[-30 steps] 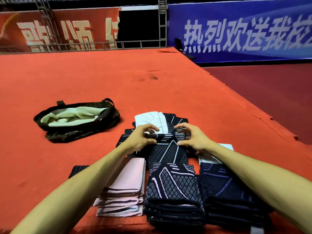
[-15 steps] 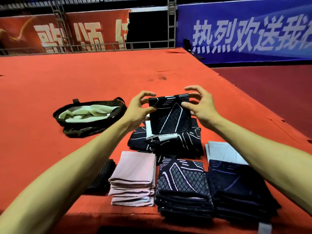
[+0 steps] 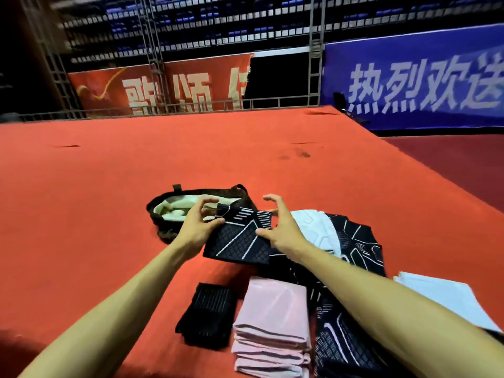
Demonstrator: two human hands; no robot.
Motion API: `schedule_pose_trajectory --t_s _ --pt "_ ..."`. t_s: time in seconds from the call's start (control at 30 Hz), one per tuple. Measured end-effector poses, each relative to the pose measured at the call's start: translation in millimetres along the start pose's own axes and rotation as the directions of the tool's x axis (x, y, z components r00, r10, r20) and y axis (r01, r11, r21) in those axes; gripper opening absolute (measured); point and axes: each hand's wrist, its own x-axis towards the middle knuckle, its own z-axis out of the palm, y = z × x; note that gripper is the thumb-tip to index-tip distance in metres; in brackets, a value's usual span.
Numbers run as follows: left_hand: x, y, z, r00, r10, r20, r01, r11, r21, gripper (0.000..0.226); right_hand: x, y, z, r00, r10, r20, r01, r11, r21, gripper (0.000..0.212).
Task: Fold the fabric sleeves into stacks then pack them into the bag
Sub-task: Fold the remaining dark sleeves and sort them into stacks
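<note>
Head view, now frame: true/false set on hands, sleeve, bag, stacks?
1. The left hand and right hand both hold the black patterned sleeve. True.
2. The bag is closed. False: it lies open, with pale lining showing.
3. The pink stack lies nearer the camera than the held sleeve. True.
4. The pink stack sits inside the bag. False: it rests on the red carpet, apart from the bag.
</note>
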Motion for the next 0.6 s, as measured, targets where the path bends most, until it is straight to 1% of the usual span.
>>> schedule_pose_trajectory --t_s 0.1,0.2,0.27,0.3,0.37,0.4,0.43,0.5,0.53,0.57,0.6 --pt "3 -29 -22 0.993 -0.110 -0.035 0.111 0.994 0.007 0.041 13 18 32 0.999 0.048 0.023 -0.047 0.999 -0.013 0.073" --pt "2 -64 -36 0.982 -0.170 -0.087 0.178 0.980 0.087 0.041 21 37 53 0.991 0.122 0.053 -0.115 0.986 -0.120 0.075" --pt "-1 -84 -41 0.983 -0.154 -0.103 0.173 0.962 0.213 0.042 24 49 63 0.979 0.169 0.114 -0.137 0.960 -0.244 0.076" --pt "-3 -91 -42 0.985 -0.145 -0.089 0.164 0.947 0.277 0.043 24 53 67 0.976 0.168 0.142 -0.111 0.934 -0.339 0.076" --pt "-5 -105 -41 0.989 -0.144 -0.037 0.147 0.916 0.374 0.046 25 61 73 0.976 0.136 0.168 -0.025 0.843 -0.537 0.070" --pt "-6 -107 -41 0.989 -0.146 -0.030 0.146 0.904 0.402 0.050 25 62 74 0.976 0.138 0.168 -0.013 0.809 -0.588 0.067" --pt "-6 -109 -41 0.991 -0.132 -0.036 0.135 0.896 0.424 0.055 25 62 74 0.974 0.154 0.165 -0.020 0.787 -0.616 0.066" --pt "-4 -110 -46 0.998 -0.026 -0.048 0.047 0.849 0.526 0.058 25 56 72 0.969 0.197 0.147 -0.052 0.749 -0.661 0.066" --pt "-2 -110 -48 0.998 0.050 -0.035 -0.021 0.810 0.586 0.054 26 53 70 0.971 0.195 0.137 -0.049 0.725 -0.687 0.065" --pt "-2 -108 -48 0.993 0.119 -0.012 -0.087 0.788 0.609 0.047 26 51 69 0.977 0.166 0.131 -0.026 0.707 -0.707 0.063" --pt "-2 -104 -48 0.989 0.146 0.019 -0.126 0.776 0.618 0.041 25 50 68 0.984 0.114 0.137 0.017 0.705 -0.709 0.060"
